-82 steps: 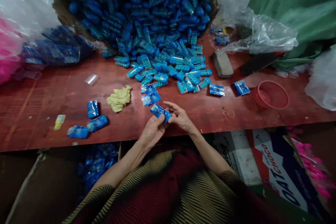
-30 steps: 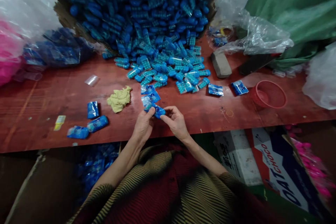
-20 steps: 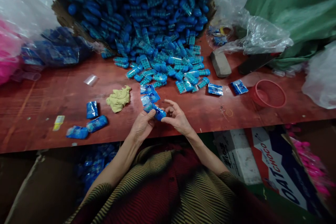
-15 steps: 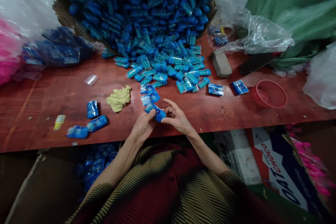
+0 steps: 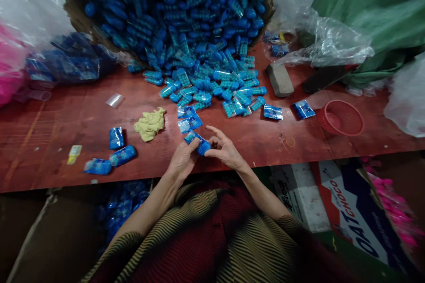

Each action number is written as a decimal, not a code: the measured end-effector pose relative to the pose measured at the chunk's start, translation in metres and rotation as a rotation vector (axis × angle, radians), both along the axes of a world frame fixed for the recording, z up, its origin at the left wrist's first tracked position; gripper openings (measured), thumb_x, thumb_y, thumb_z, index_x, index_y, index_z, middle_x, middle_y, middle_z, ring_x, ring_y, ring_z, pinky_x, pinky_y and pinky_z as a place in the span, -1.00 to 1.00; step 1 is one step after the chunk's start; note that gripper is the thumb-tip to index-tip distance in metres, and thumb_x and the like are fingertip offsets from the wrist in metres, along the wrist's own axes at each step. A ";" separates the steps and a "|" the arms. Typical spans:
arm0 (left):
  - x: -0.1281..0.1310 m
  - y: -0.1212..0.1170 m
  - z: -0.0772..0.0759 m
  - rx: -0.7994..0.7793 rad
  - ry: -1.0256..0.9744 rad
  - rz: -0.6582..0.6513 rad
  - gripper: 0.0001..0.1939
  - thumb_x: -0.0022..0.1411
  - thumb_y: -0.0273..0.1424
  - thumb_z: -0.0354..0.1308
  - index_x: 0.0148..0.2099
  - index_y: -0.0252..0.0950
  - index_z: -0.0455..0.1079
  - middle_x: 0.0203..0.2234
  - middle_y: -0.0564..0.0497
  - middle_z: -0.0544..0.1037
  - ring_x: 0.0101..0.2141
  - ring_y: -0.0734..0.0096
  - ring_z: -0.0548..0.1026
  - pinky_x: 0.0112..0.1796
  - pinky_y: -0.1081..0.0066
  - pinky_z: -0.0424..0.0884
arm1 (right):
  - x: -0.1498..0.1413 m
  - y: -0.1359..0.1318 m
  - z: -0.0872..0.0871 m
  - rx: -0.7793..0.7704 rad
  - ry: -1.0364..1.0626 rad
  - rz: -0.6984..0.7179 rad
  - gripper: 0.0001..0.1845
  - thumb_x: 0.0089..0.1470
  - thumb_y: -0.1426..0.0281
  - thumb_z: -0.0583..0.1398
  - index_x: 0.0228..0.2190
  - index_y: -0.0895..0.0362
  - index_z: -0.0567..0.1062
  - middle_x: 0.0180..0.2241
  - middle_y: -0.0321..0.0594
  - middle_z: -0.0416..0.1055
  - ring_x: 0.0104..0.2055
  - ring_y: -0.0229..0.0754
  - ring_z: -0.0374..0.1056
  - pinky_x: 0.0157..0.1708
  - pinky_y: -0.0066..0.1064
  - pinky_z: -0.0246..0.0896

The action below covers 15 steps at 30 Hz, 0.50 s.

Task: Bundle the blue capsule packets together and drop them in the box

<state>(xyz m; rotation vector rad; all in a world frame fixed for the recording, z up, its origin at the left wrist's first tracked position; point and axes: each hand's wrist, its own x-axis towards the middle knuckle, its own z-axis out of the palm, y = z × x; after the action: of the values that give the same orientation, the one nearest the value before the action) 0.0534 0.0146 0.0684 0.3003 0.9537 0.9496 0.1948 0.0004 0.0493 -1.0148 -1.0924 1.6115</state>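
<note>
A blue printed packet (image 5: 203,147) is held just above the table near its front edge. My left hand (image 5: 183,158) is closed on its left part, thumb pressed on top. At its right end, my right hand (image 5: 226,151) pinches with the thumb and curled fingers, while the index finger points out free. What lies under the packet is hidden by the fingers. Just beyond it are flat blue printed sleeves (image 5: 189,120). Behind those, a heap of blue-capped clear containers with turquoise beads (image 5: 212,77) spills from a carton.
A yellow-green cloth (image 5: 150,124) and wrapped blue pieces (image 5: 122,155) lie to the left. Rightward are a grey block (image 5: 280,80), two blue packets (image 5: 272,112) and a red basket (image 5: 343,117). Plastic bags (image 5: 79,59) stand at the back left. Cartons (image 5: 352,212) are under the table.
The blue packet has turned slightly between my fingers, so more of its flat printed face shows. Both hands stay in nearly the same place.
</note>
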 end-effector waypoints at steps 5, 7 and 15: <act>0.001 -0.001 0.002 -0.026 -0.007 0.019 -0.76 -0.09 -0.40 0.37 -0.40 -0.35 0.37 -0.52 0.06 0.54 -0.50 0.52 0.48 -0.37 0.51 0.41 | 0.001 0.000 0.002 0.004 -0.014 -0.003 -0.18 -0.18 0.37 0.34 0.13 0.03 0.19 -0.53 -0.47 0.21 -0.45 -0.32 0.18 -0.34 -0.42 0.14; 0.000 0.000 0.004 -0.026 -0.030 0.012 -0.76 -0.09 -0.43 0.37 -0.37 -0.35 0.39 -0.49 0.05 0.55 -0.48 0.51 0.50 -0.37 0.52 0.41 | 0.003 0.001 0.003 0.002 -0.004 -0.003 -0.20 -0.18 0.39 0.33 0.12 0.04 0.21 -0.53 -0.47 0.21 -0.46 -0.34 0.17 -0.35 -0.43 0.14; 0.004 -0.005 0.001 -0.049 -0.061 0.043 -0.79 -0.08 -0.44 0.37 -0.42 -0.35 0.38 -0.55 0.07 0.53 -0.50 0.52 0.49 -0.38 0.53 0.44 | 0.004 0.000 0.002 -0.031 0.003 -0.015 -0.24 -0.21 0.42 0.34 0.07 0.05 0.28 -0.55 -0.50 0.23 -0.47 -0.35 0.17 -0.33 -0.44 0.13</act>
<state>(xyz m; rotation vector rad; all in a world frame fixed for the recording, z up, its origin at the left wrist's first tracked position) 0.0570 0.0093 0.0690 0.2096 0.9293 0.9676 0.1983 0.0006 0.0510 -1.0385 -1.0588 1.6220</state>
